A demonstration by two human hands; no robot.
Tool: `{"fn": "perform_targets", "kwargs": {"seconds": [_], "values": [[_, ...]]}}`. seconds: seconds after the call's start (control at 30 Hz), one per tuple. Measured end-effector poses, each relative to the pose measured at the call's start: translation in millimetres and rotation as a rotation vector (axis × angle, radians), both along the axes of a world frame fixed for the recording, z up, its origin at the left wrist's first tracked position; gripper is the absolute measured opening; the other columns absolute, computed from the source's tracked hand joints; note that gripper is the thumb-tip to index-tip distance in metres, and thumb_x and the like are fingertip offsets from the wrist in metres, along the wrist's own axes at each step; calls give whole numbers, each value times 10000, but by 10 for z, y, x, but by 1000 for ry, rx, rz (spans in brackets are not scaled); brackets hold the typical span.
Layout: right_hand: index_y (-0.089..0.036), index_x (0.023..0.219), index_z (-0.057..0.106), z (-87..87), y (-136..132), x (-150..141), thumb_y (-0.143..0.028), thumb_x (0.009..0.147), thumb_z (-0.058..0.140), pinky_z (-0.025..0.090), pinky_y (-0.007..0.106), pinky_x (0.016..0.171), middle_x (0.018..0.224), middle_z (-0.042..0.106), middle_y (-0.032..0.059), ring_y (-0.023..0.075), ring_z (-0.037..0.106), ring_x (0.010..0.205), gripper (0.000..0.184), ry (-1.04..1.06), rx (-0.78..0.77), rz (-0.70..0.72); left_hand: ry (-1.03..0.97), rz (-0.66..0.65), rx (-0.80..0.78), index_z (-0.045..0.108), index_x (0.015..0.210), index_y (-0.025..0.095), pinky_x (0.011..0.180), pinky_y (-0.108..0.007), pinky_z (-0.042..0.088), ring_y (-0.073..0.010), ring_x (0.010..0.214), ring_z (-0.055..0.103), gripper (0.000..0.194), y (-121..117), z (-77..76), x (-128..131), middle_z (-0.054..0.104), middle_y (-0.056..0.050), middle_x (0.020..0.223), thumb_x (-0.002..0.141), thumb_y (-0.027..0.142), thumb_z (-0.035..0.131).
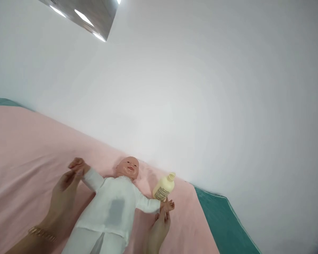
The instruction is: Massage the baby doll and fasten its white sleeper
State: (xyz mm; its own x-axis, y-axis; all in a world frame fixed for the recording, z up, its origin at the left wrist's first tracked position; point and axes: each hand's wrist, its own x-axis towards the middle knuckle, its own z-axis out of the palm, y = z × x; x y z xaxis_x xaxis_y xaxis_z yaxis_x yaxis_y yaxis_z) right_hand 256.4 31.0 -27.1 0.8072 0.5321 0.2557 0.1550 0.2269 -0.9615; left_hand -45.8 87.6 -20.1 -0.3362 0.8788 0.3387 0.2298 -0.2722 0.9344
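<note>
Two hands [68, 187] [160, 225], one doll [119, 204], one yellow bottle [163, 187]

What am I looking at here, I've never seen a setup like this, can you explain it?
There is no robot: these are a person's own bare hands, and the single picture comes from a camera worn on their head, looking forward and down. A smiling plastic baby doll in white clothes lies on a pink cloth sheet. The left hand, with a gold-coloured bracelet on its wrist, and the right hand each hold one doll hand. A pale yellow plastic bottle is beside the doll.
</note>
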Motion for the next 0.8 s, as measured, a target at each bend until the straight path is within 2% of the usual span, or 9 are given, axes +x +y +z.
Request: {"fn": "perform_targets", "kwargs": {"seconds": [0.03, 0.07, 0.13, 0.23, 0.3, 0.4, 0.5, 0.67, 0.8], "values": [[-123, 1283, 539, 70, -4, -74, -529, 888, 542, 574, 340, 833, 1312, 591, 174, 266, 621, 1148, 567, -7, 15, 1, -40, 0, -14, 512, 1200, 188, 836, -363, 594, -301, 1135, 622, 379, -21, 38, 64, 653, -31, 1214, 948, 464, 453], [-135, 1281, 533, 141, -13, -153, -517, 877, 571, 561, 345, 867, 1329, 577, 175, 271, 603, 1174, 557, -25, 18, -22, -56, -61, 15, 521, 1217, 191, 921, -375, 560, -302, 1207, 574, 384, -40, 74, 133, 612, -41, 1299, 934, 449, 492], [-149, 1244, 551, 253, -37, -302, -496, 867, 597, 544, 363, 900, 1321, 584, 168, 279, 580, 1203, 514, -112, 8, 20, 11, -187, 43, 548, 1203, 204, 946, -393, 544, -298, 1192, 586, 372, -63, 113, 253, 634, -56, 1277, 918, 441, 531], [-153, 1231, 553, 269, -78, -443, -424, 878, 616, 526, 390, 927, 1277, 611, 162, 270, 583, 1191, 449, -282, 24, 212, 290, -399, 179, 614, 1162, 236, 978, -416, 513, -289, 1189, 586, 327, -70, 61, 331, 670, -62, 1227, 892, 414, 571], [-171, 1194, 586, 209, -110, -465, -386, 874, 640, 512, 408, 949, 1237, 630, 144, 260, 593, 1165, 390, -456, 47, 348, 502, -476, 305, 657, 1136, 256, 1051, -438, 444, -280, 1258, 530, 284, -81, 5, 323, 677, -50, 1222, 889, 370, 571], [-213, 1128, 645, 151, -165, -443, -373, 861, 667, 487, 445, 978, 1156, 660, 107, 257, 597, 1134, 312, -709, 102, 478, 720, -495, 406, 685, 1143, 295, 1108, -464, 357, -258, 1304, 486, 274, -128, -17, 279, 690, -12, 1207, 914, 301, 536], [-256, 1139, 658, 195, -217, -432, -359, 856, 684, 476, 469, 983, 1089, 688, 77, 256, 602, 1109, 302, -859, 142, 540, 812, -482, 445, 692, 1149, 355, 1116, -467, 325, -244, 1279, 511, 271, -193, 21, 256, 711, 23, 1163, 931, 316, 536], [-294, 1167, 655, 331, -276, -453, -380, 831, 719, 488, 451, 971, 1067, 702, 43, 244, 605, 1085, 353, -961, 150, 660, 839, -524, 503, 709, 1110, 395, 1112, -455, 324, -237, 1231, 542, 231, -239, 41, 298, 745, 28, 1055, 906, 406, 601], [-314, 1167, 665, 439, -304, -452, -401, 850, 695, 474, 430, 998, 1043, 707, 28, 232, 596, 1098, 330, -1011, 54, 793, 861, -597, 501, 727, 1048, 383, 1125, -440, 304, -232, 1237, 531, 194, -222, 35, 332, 745, 41, 1045, 871, 401, 650]]}}
